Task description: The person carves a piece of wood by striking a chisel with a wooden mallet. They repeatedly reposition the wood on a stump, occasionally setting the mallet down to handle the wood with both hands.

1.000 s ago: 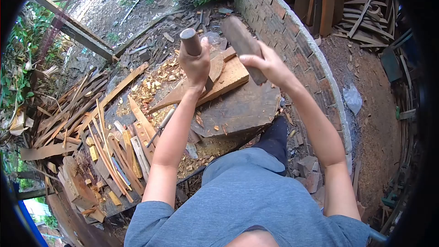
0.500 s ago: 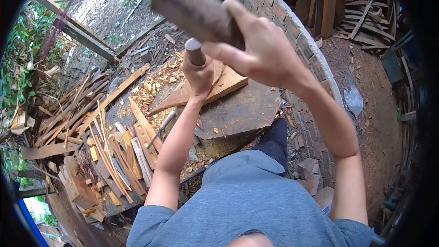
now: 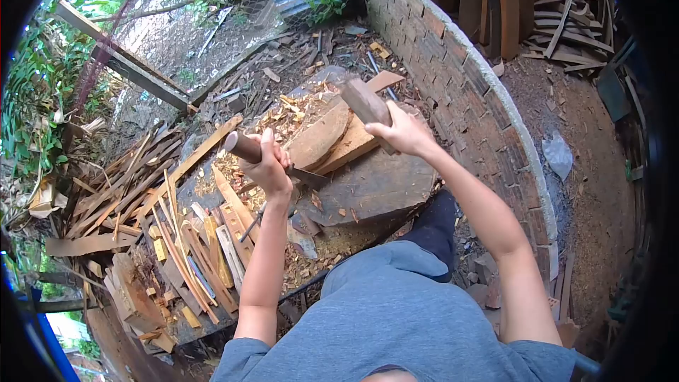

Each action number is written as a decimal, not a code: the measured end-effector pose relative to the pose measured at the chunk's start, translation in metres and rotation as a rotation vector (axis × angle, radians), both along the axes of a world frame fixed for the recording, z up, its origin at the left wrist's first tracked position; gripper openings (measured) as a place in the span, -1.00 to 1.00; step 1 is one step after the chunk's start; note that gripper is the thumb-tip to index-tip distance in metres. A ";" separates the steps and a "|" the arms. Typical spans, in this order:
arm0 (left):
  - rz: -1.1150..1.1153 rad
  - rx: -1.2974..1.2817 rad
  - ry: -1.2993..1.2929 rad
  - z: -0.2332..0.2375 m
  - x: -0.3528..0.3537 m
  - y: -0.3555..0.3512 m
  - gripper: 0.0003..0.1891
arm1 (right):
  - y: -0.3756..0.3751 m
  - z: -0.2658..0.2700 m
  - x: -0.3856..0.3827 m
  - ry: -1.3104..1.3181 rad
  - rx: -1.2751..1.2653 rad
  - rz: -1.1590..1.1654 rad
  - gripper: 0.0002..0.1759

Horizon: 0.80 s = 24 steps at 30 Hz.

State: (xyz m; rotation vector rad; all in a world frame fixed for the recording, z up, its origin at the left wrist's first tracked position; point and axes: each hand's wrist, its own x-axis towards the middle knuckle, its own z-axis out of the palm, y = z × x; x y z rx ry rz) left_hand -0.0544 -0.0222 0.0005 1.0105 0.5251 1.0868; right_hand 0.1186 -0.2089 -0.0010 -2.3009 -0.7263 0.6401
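Observation:
My left hand is wrapped round a chisel. Its thick handle points up and left, and the flat dark blade comes out to the right, over the stump's edge near the workpiece. In my right hand is a blocky wooden mallet, gripped at its lower end and raised above the wood, apart from the chisel. Between the hands lies a carved wooden piece with a curved, rounded face and a pale cut side. It rests on a broad chopping stump.
Yellow wood chips are strewn behind the stump. Wood strips and tools lie on a bench at the left. A low curved brick wall runs along the right, with a plastic bag beyond it. Boards lean at the back.
My right hand has lowered the mallet from high in front of me. My left hand has moved left and tilted the chisel, so its blade now shows. More of the workpiece is visible.

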 end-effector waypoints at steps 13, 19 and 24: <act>-0.028 0.323 -0.047 0.009 0.068 -0.013 -0.80 | -0.023 -0.077 -0.027 -0.459 -0.158 0.080 -0.16; 0.062 0.402 0.017 -0.015 0.076 -0.011 -0.80 | -0.022 -0.078 -0.031 -0.406 -0.155 0.026 -0.14; 0.061 0.421 0.025 0.004 0.073 -0.017 -0.80 | -0.020 -0.076 -0.030 -0.389 -0.159 0.022 -0.13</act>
